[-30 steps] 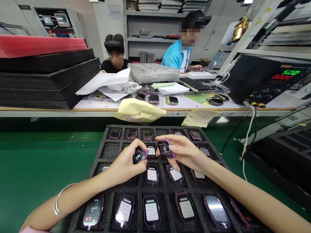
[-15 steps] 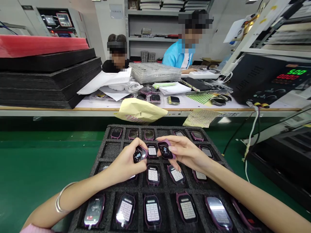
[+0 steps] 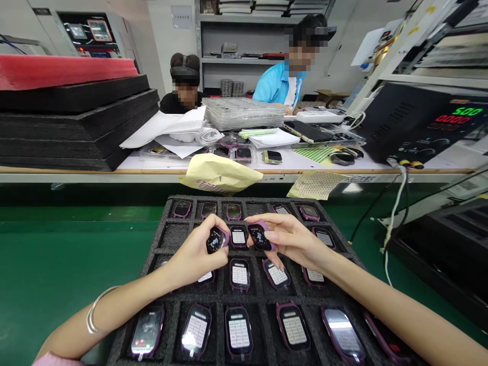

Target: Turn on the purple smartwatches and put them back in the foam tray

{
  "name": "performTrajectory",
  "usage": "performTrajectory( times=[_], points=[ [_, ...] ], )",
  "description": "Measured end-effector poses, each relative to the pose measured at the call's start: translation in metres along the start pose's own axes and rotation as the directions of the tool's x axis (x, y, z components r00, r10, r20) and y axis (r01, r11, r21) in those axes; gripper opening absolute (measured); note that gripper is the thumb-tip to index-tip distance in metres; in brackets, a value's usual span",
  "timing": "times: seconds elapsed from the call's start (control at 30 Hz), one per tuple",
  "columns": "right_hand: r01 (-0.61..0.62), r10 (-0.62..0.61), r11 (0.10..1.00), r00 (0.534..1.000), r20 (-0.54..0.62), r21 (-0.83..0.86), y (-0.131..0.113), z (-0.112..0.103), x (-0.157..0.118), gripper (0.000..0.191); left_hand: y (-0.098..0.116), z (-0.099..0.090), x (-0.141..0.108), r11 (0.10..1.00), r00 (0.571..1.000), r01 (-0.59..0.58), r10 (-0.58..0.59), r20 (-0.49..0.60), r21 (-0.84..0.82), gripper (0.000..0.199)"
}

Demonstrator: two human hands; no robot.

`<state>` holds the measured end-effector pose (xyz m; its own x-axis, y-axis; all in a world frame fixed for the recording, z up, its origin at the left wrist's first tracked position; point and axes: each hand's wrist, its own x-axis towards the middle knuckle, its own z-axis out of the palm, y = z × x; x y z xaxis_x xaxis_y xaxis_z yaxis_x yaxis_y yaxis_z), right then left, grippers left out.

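Between the thumb and fingers of my left hand is a purple smartwatch body, its dark screen lit with a small blue graphic. My right hand grips a second purple smartwatch, tilted, with a similar screen showing. Both are held above a black foam tray divided into square compartments. Several more purple watches lie in it face up. One watch with a white keypad-like screen sits between my hands, and another watch lies just below. My forearms and hands hide some compartments.
Beyond the tray runs a workbench edge with yellow sheets hanging over it. Stacked black foam stands at left, a power supply at right. Clear plastic trays lie mid-bench. Two people are behind. Cables hang at right.
My left hand has shifted slightly left and up with its watch. The right hand holds almost still. Behind the bench, both people have moved their heads a little.
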<state>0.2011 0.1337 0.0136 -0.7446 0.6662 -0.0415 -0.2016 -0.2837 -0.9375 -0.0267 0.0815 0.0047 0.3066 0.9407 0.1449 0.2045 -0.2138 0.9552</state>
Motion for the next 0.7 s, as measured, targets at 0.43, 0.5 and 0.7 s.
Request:
performTrajectory(
  times=[0.43, 0.5, 0.7],
  points=[
    [0.038, -0.038, 0.999, 0.999, -0.019, -0.016, -0.0003, 0.0044, -0.0001, 0.035, -0.0027, -0.0001, 0.0006, 1.000, 1.000, -0.022, 0.022, 0.001, -0.008, 0.021],
    [0.061, -0.061, 0.998, 0.998, -0.015, -0.005, -0.0019, 0.0050, -0.0013, 0.035, -0.0023, -0.0003, 0.0002, 0.998, 0.999, -0.049, 0.048, -0.020, -0.030, 0.021],
    [0.043, -0.043, 0.999, 0.999, 0.024, -0.002, -0.0027, 0.0047, -0.0012, 0.035, -0.0028, -0.0015, 0.0000, 0.997, 0.995, -0.081, 0.080, -0.053, -0.002, 0.019]
  ],
)
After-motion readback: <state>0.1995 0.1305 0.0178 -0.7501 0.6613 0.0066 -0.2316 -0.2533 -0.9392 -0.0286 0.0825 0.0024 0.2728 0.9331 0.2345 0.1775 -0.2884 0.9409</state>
